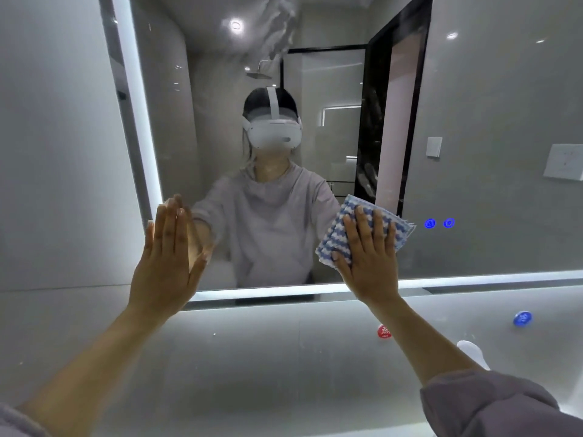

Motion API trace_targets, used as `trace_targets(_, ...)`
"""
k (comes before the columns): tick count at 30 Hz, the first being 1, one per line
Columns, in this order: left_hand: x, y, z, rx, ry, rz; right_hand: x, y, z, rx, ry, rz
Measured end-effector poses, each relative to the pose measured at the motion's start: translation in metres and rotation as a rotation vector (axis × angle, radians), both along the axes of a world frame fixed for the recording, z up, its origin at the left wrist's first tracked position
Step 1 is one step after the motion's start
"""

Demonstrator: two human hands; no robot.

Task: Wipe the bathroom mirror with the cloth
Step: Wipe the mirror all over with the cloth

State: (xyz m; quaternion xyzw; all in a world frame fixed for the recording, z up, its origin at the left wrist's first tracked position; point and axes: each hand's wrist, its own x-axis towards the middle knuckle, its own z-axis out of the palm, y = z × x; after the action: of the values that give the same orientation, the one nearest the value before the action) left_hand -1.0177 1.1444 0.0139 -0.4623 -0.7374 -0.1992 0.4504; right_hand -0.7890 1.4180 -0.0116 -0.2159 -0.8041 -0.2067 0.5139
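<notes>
My cloth point(362, 230) is a folded square of nubbly weave in blue and white wavy stripes, pressed flat to the mirror point(492, 121) low down, a little right of centre. My right hand point(369, 257) lies spread over it, fingers straight and slightly apart, palm pinning it to the glass rather than gripping it. Its lower corner sits just above the bottom edge, and its right corner is near two small glowing blue buttons point(439, 223) set in the glass. Up and to the right the mirror runs wide and smooth; a hazy smear shows near the top.

My left hand point(167, 257) is flat and bare on the glass too, fingers together, right at the lower left corner beside the lit strip point(135, 99) that frames the mirror. Below the bottom strip is glossy grey wall point(252, 357), with a red sticker point(384, 331) and a blue sticker point(522, 318) on it.
</notes>
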Motion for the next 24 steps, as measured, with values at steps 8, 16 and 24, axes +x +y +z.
trace_targets(8, -0.007, 0.035, -0.017, 0.030, 0.071, 0.179, -0.005, 0.005, -0.002, 0.068, 0.035, 0.014)
trace_targets(16, -0.025, 0.044, -0.027, 0.116, 0.147, 0.179, -0.006, 0.005, -0.004, 0.084, 0.052, 0.034)
trace_targets(24, -0.022, 0.045, -0.025, 0.228, 0.168, 0.089, -0.008, -0.004, -0.005, 0.031, 0.085, -0.002)
